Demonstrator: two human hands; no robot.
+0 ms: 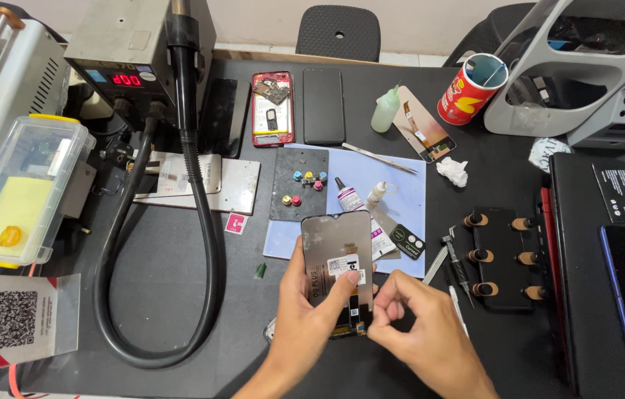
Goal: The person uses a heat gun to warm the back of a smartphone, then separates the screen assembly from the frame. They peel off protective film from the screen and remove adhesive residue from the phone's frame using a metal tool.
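My left hand (pixel 306 319) holds a phone display panel (pixel 336 244) upright by its lower left edge, its grey back with white stickers facing me. The thumb lies across the panel's lower part. My right hand (pixel 419 325) pinches at the panel's lower right corner, where a small flex strip sits, with the fingers curled in. Both hands hover over the black work mat (pixel 179 258) near its front edge.
A pale blue mat (pixel 408 188) carries a glue tube, a small bottle and a dark plate with coloured knobs. Behind lie an opened red phone (pixel 272 108), a black phone (pixel 324 106) and tweezers. A hot-air station with thick black hose (pixel 201 222) stands left. Clamped phone (pixel 500 258) lies right.
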